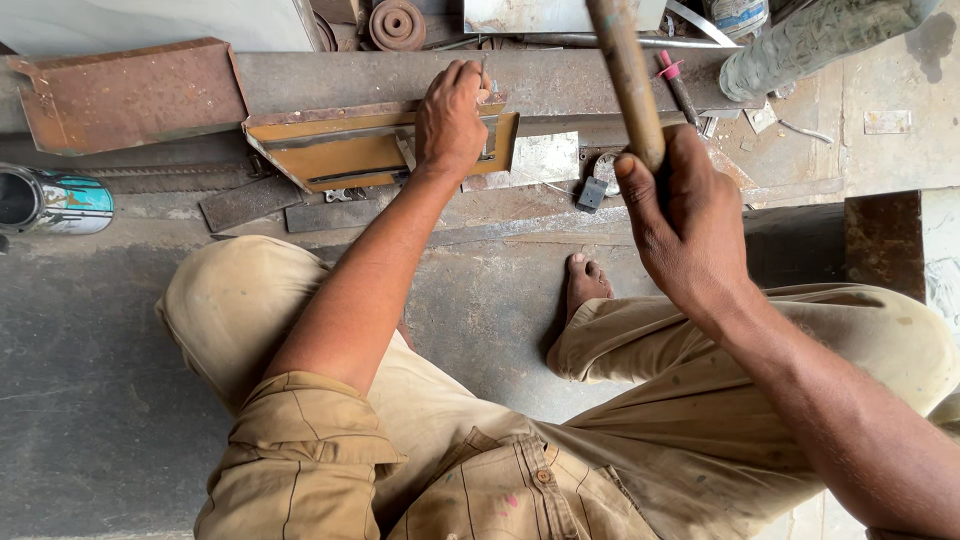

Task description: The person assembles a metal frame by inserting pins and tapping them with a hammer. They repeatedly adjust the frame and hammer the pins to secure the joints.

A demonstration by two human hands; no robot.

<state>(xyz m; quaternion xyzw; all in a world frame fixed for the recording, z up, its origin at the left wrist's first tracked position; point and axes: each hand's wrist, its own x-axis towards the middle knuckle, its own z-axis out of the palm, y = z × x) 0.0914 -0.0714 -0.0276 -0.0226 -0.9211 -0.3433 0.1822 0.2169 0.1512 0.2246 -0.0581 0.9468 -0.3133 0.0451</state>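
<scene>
My left hand (451, 118) rests on a yellow-brown metal angle piece (340, 150) lying on a grey steel beam (560, 80). Its fingers pinch a thin metal tool, perhaps a punch or chisel (484, 72), upright against the metal. My right hand (680, 215) is raised closer to the camera, gripped around a wooden handle (628, 75) that runs up out of the top of the frame; the head of this tool is hidden. I squat on the floor in tan clothes, with a bare foot (586, 283) below the beam.
A rusty bent sheet (125, 92) lies at the upper left, with a shiny teal-and-chrome can (50, 200) on the left edge. Flat steel strips (290, 205), a small dark block (592, 192), a red-capped marker (678, 85), a rusty pulley wheel (397, 22) and a rusty box (885, 240) surround the beam.
</scene>
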